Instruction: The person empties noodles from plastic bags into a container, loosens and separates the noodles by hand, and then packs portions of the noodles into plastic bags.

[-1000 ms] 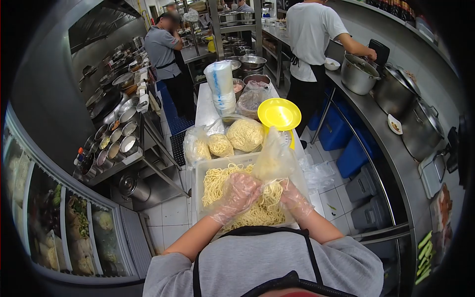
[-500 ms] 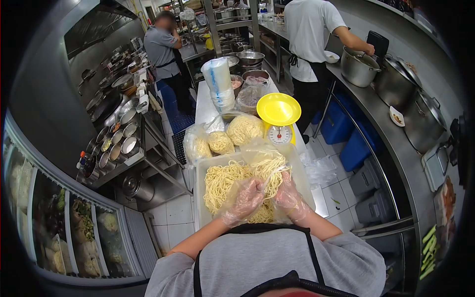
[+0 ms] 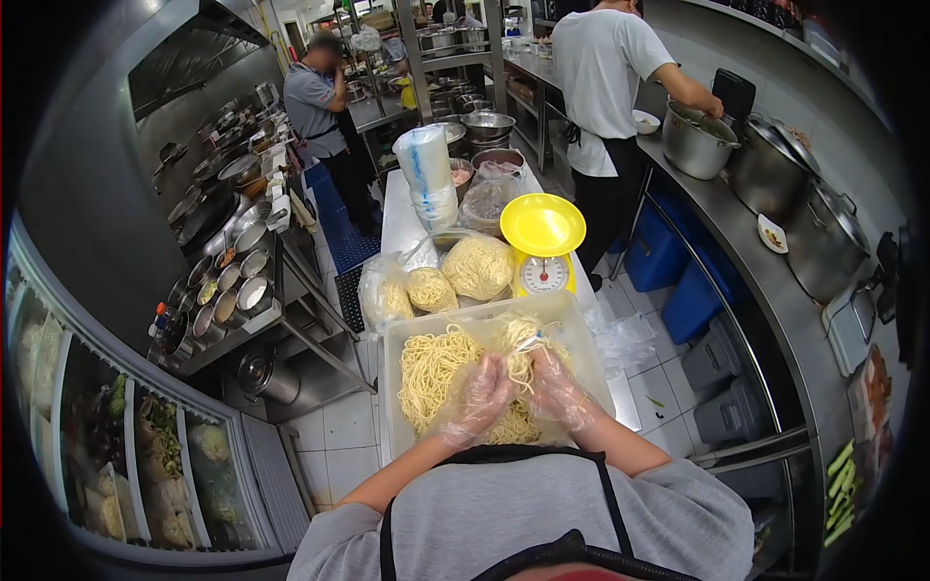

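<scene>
A clear bag of noodles [image 3: 523, 341] is held over a white plastic tub [image 3: 391, 360] in front of me. My left hand [image 3: 482, 389], in a clear plastic glove, has its fingers closed at the bag's left side. On the other side my right hand [image 3: 564, 392], gloved the same way, grips the bag and the strands hanging from it. Loose yellow noodles [image 3: 436, 373] fill the left and lower part of the tub. Exactly how the fingertips hold the bag is partly hidden by noodles and wrinkled plastic.
Behind the tub stand filled noodle bags [image 3: 479, 267], a yellow scale [image 3: 544, 275] and a roll of plastic bags [image 3: 427, 174]. One co-worker [image 3: 605, 87] stirs a pot [image 3: 697, 140] at the right counter. Another person [image 3: 318, 107] stands at back left. A glass-fronted fridge [image 3: 145, 436] is at left.
The bag of noodles has dropped slightly and looks more bunched between my hands. My right hand has turned a little. The view has shifted slightly.
</scene>
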A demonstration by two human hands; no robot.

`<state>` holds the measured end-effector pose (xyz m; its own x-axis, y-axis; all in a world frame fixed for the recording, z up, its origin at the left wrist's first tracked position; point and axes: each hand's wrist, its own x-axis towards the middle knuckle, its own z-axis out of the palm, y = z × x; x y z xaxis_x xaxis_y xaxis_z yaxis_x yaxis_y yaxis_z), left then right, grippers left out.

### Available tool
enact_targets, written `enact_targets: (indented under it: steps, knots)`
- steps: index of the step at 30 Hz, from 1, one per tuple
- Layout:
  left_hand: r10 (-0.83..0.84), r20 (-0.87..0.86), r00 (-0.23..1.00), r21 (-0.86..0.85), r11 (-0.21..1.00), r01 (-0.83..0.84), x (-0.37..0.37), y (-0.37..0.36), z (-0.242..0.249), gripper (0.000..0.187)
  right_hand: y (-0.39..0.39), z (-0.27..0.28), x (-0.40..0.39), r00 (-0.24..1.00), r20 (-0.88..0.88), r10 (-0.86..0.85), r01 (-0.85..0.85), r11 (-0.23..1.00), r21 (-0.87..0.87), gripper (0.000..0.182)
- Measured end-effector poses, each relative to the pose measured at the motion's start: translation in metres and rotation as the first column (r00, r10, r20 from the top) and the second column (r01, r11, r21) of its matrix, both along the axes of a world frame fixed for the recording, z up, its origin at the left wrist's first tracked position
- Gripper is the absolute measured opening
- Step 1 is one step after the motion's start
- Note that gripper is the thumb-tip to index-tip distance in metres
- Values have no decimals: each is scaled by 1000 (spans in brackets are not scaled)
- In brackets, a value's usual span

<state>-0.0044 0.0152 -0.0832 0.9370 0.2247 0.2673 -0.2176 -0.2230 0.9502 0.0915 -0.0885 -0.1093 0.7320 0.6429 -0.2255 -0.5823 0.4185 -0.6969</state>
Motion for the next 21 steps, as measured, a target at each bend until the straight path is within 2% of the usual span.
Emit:
enact_targets:
  steps: [1,2,3,4,5,6,7,9,10,11,12,14,15,17,19,20,21]
  knots:
    - [85,3,996,8,996,-85,0,3,-1,13,0,2,1,999,26,31,-31,999,13,28]
    - [83,8,996,9,996,-83,0,6,-2,13,-1,5,1,988,69,140,-133,987,-94,29]
    - [170,33,985,60,983,-172,1,10,-5,10,-2,11,2,963,103,251,-226,953,-203,31]
    - [256,62,965,108,959,-262,0,14,-7,8,-7,20,-1,962,111,250,-225,953,-202,31]
    - [312,65,948,139,938,-319,0,17,-9,6,-15,33,-4,788,473,394,-111,846,-521,31]
    - [311,79,947,140,937,-319,0,17,-8,6,-20,40,-3,462,664,587,150,687,-711,32]
    - [270,94,958,126,951,-281,-3,15,-9,5,-18,28,4,393,724,567,82,762,-642,36]
    - [228,122,966,113,964,-241,-2,13,-2,4,-16,27,8,341,717,608,98,735,-670,37]
    - [74,179,981,279,952,-122,-3,10,5,3,-16,24,9,296,700,650,109,705,-701,38]
    - [-86,208,974,442,897,-15,-3,6,12,4,-16,2,12,376,746,550,176,748,-640,34]
    - [-246,206,947,594,800,78,-4,4,16,6,-14,4,13,371,747,552,179,747,-640,34]
    - [-198,182,963,624,780,42,-5,3,22,11,-6,10,15,199,442,875,352,357,-865,30]
    - [-186,233,955,639,769,-7,-5,8,27,11,-7,20,17,199,446,873,359,358,-862,30]
    - [-176,288,941,652,756,-58,-5,15,37,11,-15,48,18,-6,629,778,267,607,-748,31]
    - [47,28,998,763,645,-52,-8,17,44,10,-23,60,22,-4,648,762,250,628,-737,34]
    - [48,30,998,763,645,-54,-8,22,43,10,-28,65,24,0,666,746,231,648,-726,38]
    - [99,-12,995,816,576,-47,-8,27,40,13,-35,71,25,-1,666,746,231,648,-726,38]
